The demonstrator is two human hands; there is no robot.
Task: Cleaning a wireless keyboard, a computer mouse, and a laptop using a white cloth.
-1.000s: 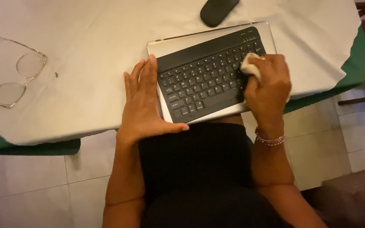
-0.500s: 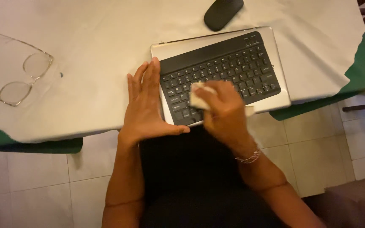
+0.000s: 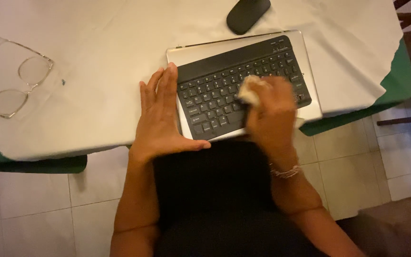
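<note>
Right hand point(image 3: 271, 114): fingers clenched around a small pale cloth point(image 3: 249, 90), pressed onto the keys of the black keyboard point(image 3: 215, 93); a beaded bracelet point(image 3: 285, 172) sits on the wrist. The hand is slightly blurred.

Left hand point(image 3: 160, 114): fingers released and laid flat, palm down on the worktop point(image 3: 96, 57), its edge touching the left side of the silver base point(image 3: 312, 95) that carries the keyboard; thumb stretched along the near edge.

Keyboard and base: lying at a slight angle near the front edge of the worktop, the near side of the base reaching that edge.

Worktop: covered with a pale sheet over a green cloth point(image 3: 400, 81) that shows at the corners.

Black mouse point(image 3: 247, 14): just beyond the far edge of the base.

Clear-rimmed glasses point(image 3: 17, 85): lying on the sheet at far left, well apart from the hands.

Tiled floor point(image 3: 39, 200): below the worktop.
</note>
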